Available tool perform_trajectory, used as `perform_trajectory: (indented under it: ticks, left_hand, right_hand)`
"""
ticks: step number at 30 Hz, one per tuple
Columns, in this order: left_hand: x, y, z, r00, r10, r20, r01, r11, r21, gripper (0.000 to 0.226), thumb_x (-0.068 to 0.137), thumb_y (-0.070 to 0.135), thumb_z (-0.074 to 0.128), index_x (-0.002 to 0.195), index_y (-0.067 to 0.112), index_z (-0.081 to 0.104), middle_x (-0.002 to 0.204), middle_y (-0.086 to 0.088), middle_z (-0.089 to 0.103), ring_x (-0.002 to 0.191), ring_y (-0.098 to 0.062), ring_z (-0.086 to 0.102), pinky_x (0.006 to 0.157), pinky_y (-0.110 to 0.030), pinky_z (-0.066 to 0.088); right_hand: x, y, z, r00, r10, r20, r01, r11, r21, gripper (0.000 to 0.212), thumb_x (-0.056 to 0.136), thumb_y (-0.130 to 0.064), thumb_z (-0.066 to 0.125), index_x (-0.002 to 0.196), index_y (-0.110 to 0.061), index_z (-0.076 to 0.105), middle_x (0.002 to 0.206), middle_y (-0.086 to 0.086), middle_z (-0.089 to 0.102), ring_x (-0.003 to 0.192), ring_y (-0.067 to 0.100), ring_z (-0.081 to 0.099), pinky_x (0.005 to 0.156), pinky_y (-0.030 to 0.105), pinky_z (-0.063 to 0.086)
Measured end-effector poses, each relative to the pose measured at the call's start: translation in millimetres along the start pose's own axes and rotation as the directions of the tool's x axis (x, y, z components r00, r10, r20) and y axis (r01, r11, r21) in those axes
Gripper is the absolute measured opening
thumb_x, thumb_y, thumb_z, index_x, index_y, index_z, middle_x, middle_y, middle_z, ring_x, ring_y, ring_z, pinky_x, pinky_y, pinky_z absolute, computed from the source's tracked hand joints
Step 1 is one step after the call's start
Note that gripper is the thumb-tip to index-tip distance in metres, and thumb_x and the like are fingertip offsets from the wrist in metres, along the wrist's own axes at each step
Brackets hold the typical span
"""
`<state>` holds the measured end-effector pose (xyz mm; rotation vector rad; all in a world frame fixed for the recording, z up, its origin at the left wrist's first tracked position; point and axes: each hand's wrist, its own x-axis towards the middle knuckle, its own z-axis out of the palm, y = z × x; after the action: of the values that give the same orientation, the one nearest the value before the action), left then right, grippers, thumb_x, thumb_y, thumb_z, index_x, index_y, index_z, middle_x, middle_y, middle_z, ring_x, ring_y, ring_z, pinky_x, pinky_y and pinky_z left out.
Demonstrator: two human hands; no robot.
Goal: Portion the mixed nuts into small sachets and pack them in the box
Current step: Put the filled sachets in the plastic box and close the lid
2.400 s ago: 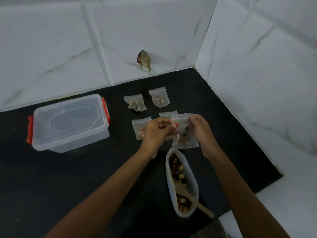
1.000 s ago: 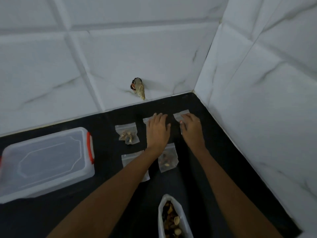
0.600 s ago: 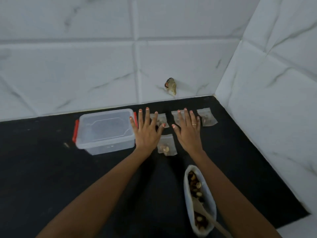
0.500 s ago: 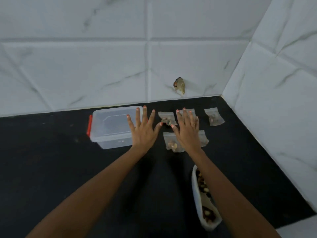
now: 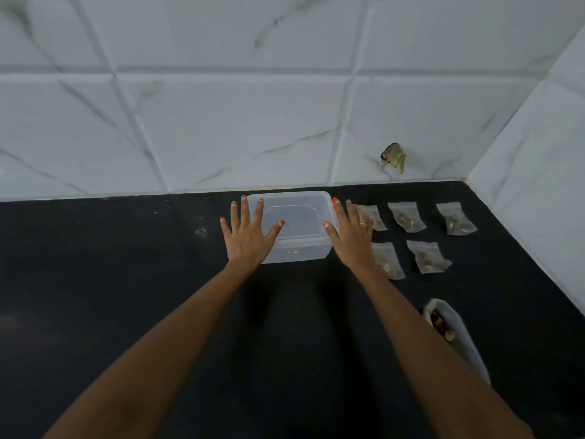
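A clear plastic box (image 5: 296, 228) with its lid on stands on the black counter near the back wall. My left hand (image 5: 248, 232) hovers spread over its left end, and my right hand (image 5: 349, 236) over its right end; both hold nothing. Several small filled sachets lie to the right in two rows: one (image 5: 406, 217) in the back row, another (image 5: 456, 218) at the far right, one (image 5: 429, 256) in the front row. A sachet (image 5: 389, 261) is partly hidden by my right wrist. The big bag of mixed nuts (image 5: 452, 331) lies at the lower right.
White marble-look tiles form the back wall and the right wall, meeting at a corner. A small brownish object (image 5: 394, 156) sticks to the back wall above the counter (image 5: 126, 264). The counter's right edge runs along the right wall.
The view has swung left. Both hands left the sachets and moved left to the box, now spread over its two ends. The sachets lie where they were put.
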<state>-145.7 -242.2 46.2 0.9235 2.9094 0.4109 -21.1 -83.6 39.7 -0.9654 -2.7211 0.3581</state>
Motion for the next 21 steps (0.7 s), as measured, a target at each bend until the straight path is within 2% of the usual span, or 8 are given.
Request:
perform_trajectory:
  ticks: [4,7,9,14,18,21]
  left_hand:
    - [11.1,-14.2,4.0,0.998,-0.020,0.067,0.037,0.966,-0.254,0.068,0.094,0.052,0.034,0.149,0.023,0.006,0.158,-0.006,-0.006,0.145,-0.029,-0.004,0.115,-0.048,0.009]
    - [13.1,-15.8,5.0,0.992,-0.021,0.121,0.076,0.878,-0.473,0.062,0.096,0.037,0.042,0.148,0.018,0.014,0.158,-0.006,-0.003,0.144,-0.030,0.010,0.113,-0.047,0.019]
    - [12.0,-13.9,4.2,0.993,-0.031,0.113,0.088,0.830,-0.550,0.058,0.097,0.029,0.045,0.147,0.014,0.020,0.158,-0.006,0.001,0.143,-0.027,0.015,0.113,-0.042,0.022]
    - [6.2,-11.6,-1.3,0.995,-0.072,0.066,0.097,0.782,-0.616,0.054,0.095,0.022,0.050,0.143,0.010,0.031,0.157,-0.008,0.011,0.142,-0.026,0.019,0.113,-0.039,0.021]
    - [-15.2,-10.9,-12.3,0.996,-0.070,0.050,0.086,0.768,-0.634,0.053,0.094,0.020,0.052,0.142,0.010,0.033,0.156,-0.007,0.013,0.142,-0.024,0.020,0.113,-0.039,0.022]
    - [-41.1,-9.2,-22.9,0.997,-0.061,0.039,0.072,0.774,-0.629,0.053,0.093,0.019,0.053,0.142,0.011,0.034,0.156,-0.006,0.013,0.142,-0.023,0.020,0.112,-0.037,0.023]
  right_hand:
    - [11.0,-0.9,6.4,0.988,0.120,0.095,-0.137,0.971,0.196,0.059,0.097,-0.038,0.035,0.147,-0.018,0.010,0.154,0.011,0.016,0.141,0.029,0.015,0.112,0.044,0.018]
    - [15.5,-5.9,6.2,0.966,0.186,0.181,-0.248,0.866,0.434,0.058,0.098,-0.031,0.037,0.148,-0.019,0.011,0.150,0.012,0.027,0.136,0.028,0.028,0.108,0.042,0.028]
    - [15.0,-10.8,4.4,0.953,0.217,0.209,-0.295,0.811,0.506,0.057,0.098,-0.027,0.038,0.147,-0.017,0.012,0.147,0.013,0.031,0.133,0.028,0.034,0.106,0.039,0.031]
    - [6.1,-15.0,-3.3,0.957,0.233,0.172,-0.290,0.762,0.580,0.054,0.096,-0.023,0.044,0.145,-0.012,0.023,0.143,0.013,0.039,0.128,0.026,0.040,0.102,0.034,0.036]
    - [-22.5,-16.5,-12.4,0.967,0.230,0.110,-0.248,0.746,0.618,0.055,0.096,-0.022,0.045,0.145,-0.012,0.023,0.143,0.011,0.038,0.129,0.024,0.040,0.103,0.033,0.036]
    - [-54.5,-16.2,-18.1,0.964,0.245,0.106,-0.253,0.709,0.659,0.056,0.095,-0.021,0.047,0.145,-0.013,0.024,0.141,0.010,0.041,0.125,0.022,0.044,0.100,0.034,0.041]
